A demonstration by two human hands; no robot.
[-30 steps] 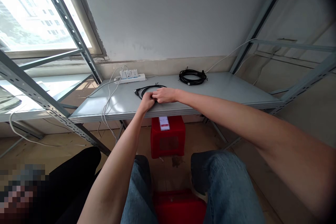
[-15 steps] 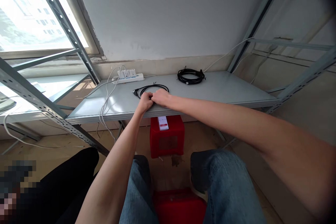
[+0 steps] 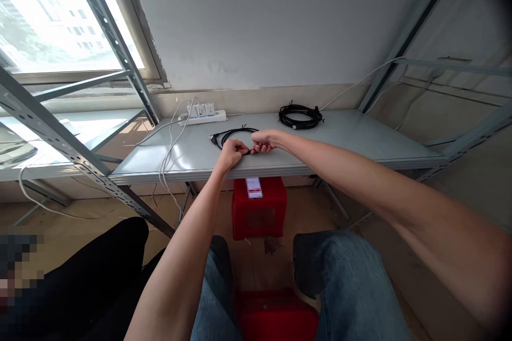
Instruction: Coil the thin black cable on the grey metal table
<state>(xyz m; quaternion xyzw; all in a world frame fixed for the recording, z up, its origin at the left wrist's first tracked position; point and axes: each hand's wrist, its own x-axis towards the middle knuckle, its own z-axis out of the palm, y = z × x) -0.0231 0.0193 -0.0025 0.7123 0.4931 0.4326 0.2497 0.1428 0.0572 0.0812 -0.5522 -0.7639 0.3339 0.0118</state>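
L hand (image 3: 232,152) & R hand (image 3: 264,140) on counter (image 3: 352,138), both grips pinched shut on thin black cable (image 3: 234,132), looped just behind the knuckles. Pinch pts hidden by fingers; cable end too small to read. 2nd black coil (image 3: 300,115) & power strip (image 3: 202,115) further back.

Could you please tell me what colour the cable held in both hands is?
Black: the thin looped cable on the grey metal shelf, head view.

Daylight is pouring through the window (image 3: 60,16) — washing the grey wall (image 3: 260,21), steel shelf (image 3: 360,138) and tan floor (image 3: 100,213).
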